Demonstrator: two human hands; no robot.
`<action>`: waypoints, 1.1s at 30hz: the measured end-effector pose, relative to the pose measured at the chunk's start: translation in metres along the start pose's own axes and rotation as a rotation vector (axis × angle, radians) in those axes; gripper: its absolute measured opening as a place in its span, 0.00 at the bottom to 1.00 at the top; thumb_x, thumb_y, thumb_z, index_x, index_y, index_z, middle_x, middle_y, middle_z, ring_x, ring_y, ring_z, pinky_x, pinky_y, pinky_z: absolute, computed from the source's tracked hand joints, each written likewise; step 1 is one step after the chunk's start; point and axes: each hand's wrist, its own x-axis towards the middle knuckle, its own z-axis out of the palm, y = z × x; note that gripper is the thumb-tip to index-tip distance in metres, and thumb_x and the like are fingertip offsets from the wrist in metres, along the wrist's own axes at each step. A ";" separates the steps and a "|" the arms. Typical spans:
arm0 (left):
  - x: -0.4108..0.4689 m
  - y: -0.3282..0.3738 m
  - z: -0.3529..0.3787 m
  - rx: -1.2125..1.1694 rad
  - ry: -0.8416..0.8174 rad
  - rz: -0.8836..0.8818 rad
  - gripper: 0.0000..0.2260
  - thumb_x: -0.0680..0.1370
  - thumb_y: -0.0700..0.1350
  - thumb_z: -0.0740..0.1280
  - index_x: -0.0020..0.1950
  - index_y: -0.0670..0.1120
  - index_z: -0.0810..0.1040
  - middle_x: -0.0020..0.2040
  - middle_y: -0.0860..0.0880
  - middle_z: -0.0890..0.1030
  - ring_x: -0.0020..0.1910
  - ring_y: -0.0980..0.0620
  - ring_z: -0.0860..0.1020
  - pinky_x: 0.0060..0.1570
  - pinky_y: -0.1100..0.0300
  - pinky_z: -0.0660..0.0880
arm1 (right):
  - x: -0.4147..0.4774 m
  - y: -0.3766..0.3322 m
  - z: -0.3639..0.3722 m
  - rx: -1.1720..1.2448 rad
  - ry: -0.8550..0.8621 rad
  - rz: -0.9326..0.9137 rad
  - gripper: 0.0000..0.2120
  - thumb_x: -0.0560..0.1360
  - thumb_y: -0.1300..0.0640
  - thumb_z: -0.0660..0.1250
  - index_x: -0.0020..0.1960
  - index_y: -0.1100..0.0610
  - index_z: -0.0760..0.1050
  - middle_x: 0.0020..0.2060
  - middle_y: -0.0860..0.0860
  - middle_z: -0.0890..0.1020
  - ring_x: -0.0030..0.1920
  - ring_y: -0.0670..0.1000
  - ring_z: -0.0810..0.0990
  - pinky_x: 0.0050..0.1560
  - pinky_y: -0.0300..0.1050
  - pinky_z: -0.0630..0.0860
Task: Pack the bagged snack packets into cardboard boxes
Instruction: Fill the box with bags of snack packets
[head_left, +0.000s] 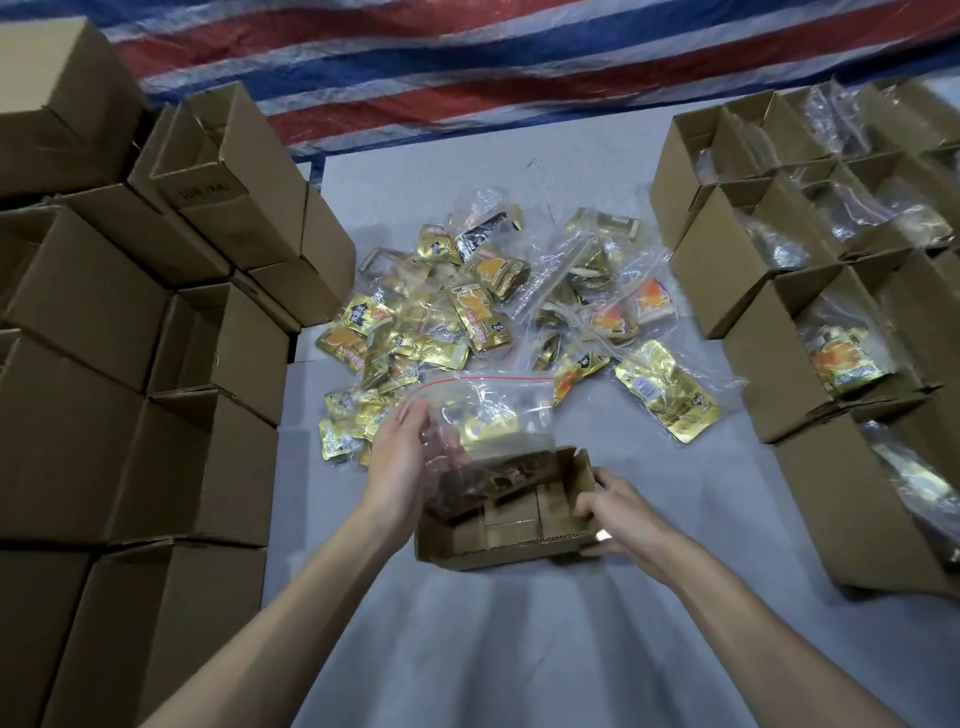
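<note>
**Cardboard box (498, 551) gets a zip bag (483, 410)**

Stacked cartons (156, 312) at left carry unreadable print. Fingers of the left hand (400, 457) curl round the zip bag of gold packets, half inside the box. The right hand (618, 512) clamps its right wall.

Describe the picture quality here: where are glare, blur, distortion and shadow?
Head view: wide-angle distortion bows the stacked boxes at the edges; glare glints off the gold snack packets and the clear zip bag; blur smears the fingers of the left hand behind that bag; soft shadows streak the grey table below the open cardboard box.
</note>
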 end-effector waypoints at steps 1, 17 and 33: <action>0.001 -0.002 0.002 0.018 -0.006 -0.013 0.13 0.85 0.44 0.55 0.44 0.43 0.73 0.30 0.43 0.77 0.29 0.46 0.75 0.30 0.56 0.77 | 0.000 0.001 0.001 -0.016 0.004 -0.004 0.21 0.73 0.65 0.61 0.60 0.46 0.74 0.52 0.56 0.83 0.50 0.57 0.83 0.46 0.53 0.84; 0.002 -0.019 -0.013 0.608 -0.080 0.193 0.03 0.76 0.37 0.71 0.48 0.44 0.82 0.39 0.58 0.82 0.40 0.62 0.79 0.38 0.75 0.70 | 0.004 0.005 0.009 -0.057 0.021 -0.021 0.20 0.75 0.61 0.61 0.64 0.44 0.72 0.53 0.48 0.83 0.50 0.51 0.84 0.41 0.46 0.82; 0.023 -0.058 -0.004 1.451 -0.308 -0.041 0.07 0.77 0.39 0.61 0.39 0.43 0.74 0.42 0.43 0.81 0.40 0.43 0.76 0.41 0.49 0.75 | 0.004 -0.004 0.013 -0.114 0.111 -0.006 0.10 0.77 0.61 0.61 0.56 0.51 0.74 0.45 0.49 0.82 0.46 0.50 0.82 0.38 0.48 0.82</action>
